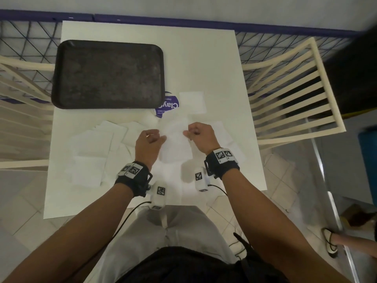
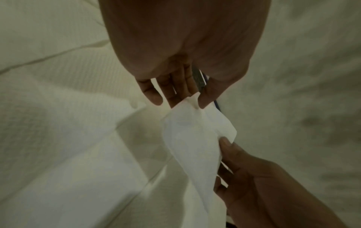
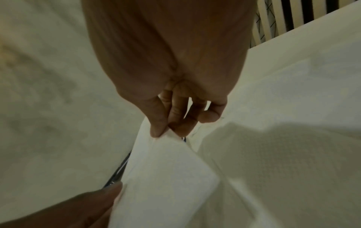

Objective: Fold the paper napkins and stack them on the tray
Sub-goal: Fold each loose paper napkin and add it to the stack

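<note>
Together, both hands [image 1: 173, 135] pinch a thin, limp napkin [image 1: 176, 144].

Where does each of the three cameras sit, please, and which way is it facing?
Head: worn on the head, looking down at the white table, dark rectangular tray and loose white paper napkins; both forearms show.
Left wrist: looks along the left hand pinching the held white napkin.
Right wrist: looks along the right hand pinching it too.
Shared: both wrist views show that napkin and the opposite hand.
</note>
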Demonstrator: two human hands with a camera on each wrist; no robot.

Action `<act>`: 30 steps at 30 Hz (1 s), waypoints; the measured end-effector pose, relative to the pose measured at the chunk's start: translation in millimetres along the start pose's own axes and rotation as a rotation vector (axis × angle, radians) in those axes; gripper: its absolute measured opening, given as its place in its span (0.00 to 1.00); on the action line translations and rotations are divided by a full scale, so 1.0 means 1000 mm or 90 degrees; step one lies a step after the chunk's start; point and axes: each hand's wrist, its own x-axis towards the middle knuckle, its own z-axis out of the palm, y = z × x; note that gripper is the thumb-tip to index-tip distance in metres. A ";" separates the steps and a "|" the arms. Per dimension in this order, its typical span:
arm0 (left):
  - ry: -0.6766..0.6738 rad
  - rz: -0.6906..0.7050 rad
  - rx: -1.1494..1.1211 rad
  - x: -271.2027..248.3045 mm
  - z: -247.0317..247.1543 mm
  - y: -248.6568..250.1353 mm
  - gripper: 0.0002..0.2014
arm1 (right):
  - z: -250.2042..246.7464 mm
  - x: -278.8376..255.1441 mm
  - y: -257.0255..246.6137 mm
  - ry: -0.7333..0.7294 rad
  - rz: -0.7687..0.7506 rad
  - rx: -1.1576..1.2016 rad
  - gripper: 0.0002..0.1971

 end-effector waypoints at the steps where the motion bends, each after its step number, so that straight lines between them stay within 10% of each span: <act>1: 0.001 0.019 -0.038 0.000 -0.004 0.004 0.18 | 0.001 -0.002 -0.005 0.003 -0.012 0.022 0.08; 9: -0.003 0.200 -0.006 -0.003 -0.030 0.028 0.13 | 0.009 -0.020 -0.037 -0.012 -0.181 0.077 0.30; 18: 0.018 0.239 0.122 -0.001 -0.046 0.034 0.12 | 0.022 -0.024 -0.050 0.043 -0.195 -0.032 0.08; 30: 0.063 0.330 0.253 0.000 -0.054 0.035 0.09 | 0.027 -0.026 -0.054 0.054 -0.228 -0.101 0.09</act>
